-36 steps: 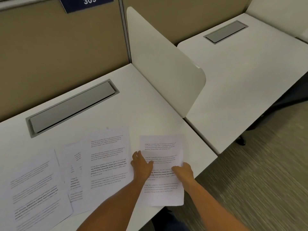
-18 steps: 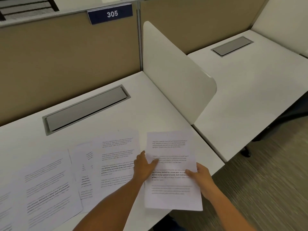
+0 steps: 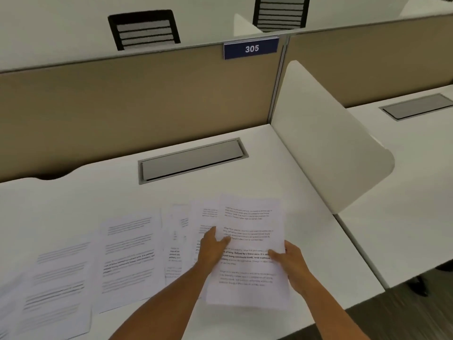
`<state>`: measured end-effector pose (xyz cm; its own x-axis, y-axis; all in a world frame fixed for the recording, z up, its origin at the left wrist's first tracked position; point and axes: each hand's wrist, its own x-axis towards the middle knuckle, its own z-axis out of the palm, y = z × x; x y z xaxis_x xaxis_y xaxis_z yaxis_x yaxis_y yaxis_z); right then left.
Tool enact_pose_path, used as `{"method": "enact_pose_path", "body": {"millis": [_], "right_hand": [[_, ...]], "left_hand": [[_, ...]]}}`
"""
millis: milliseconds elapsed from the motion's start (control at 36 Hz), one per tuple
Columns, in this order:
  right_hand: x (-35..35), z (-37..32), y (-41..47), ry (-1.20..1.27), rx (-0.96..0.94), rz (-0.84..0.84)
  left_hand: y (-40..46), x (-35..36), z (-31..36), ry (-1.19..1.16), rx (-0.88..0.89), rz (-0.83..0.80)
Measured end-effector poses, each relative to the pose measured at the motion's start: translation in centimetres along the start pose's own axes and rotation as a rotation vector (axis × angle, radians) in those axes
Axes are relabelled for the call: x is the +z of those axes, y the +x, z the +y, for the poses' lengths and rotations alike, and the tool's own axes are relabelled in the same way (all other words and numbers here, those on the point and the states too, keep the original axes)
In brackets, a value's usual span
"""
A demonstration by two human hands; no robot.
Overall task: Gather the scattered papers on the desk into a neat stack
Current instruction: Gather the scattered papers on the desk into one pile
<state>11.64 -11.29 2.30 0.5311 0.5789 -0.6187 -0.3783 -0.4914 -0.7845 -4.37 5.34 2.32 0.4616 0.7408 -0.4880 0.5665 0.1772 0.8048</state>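
Change: since a second ago the held sheet point(image 3: 250, 244) has shifted left, now overlapping the neighbouring page; view has tilted up, number sign and chairs now visible.
Far-left pages point(image 3: 58, 285): flat on desk point(image 3: 306, 204), blurred, text unreadable.
Middle page point(image 3: 130, 256): flat, just right of those, edges overlapping.
Overlapped pages point(image 3: 179, 244): partly under the held sheet; count probably two or three, hard to tell.
Left hand point(image 3: 213, 249): at held sheet's left edge, thumb on top; fingers point(image 3: 208, 235) clamped on the sheet.
Held sheet: near front edge of desk, lower part looks lifted.
Right hand point(image 3: 291, 263): pinching right edge, thumb on top.
Number sign point(image 3: 251, 48): reads 305, on partition point(image 3: 122, 101).
Divider point(image 3: 326, 143): white, upright, right of desk.
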Motion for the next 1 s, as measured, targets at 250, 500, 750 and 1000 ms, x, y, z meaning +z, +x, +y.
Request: {"method": "enact_pose_path", "body": {"millis": [250,500,750,1000], "right_hand": [[5.8,-0.9,2.1,-0.126,0.014,-0.090],[9.4,-0.8,3.6,-0.160,0.047,-0.048],[11.9,0.4,5.5,-0.377,0.047,0.087],[12.2,0.2,7.4,-0.675,0.200,0.253]], "left_hand": [[0.1,-3.3,-2.3,-0.048,-0.049,0.192],[2.1,-3.8,-3.3,-0.017,-0.116,0.193],[4.8,-3.4,-4.7,0.277,-0.171,0.205],[6.3,-3.4,-4.8,0.352,-0.281,0.208]]}}
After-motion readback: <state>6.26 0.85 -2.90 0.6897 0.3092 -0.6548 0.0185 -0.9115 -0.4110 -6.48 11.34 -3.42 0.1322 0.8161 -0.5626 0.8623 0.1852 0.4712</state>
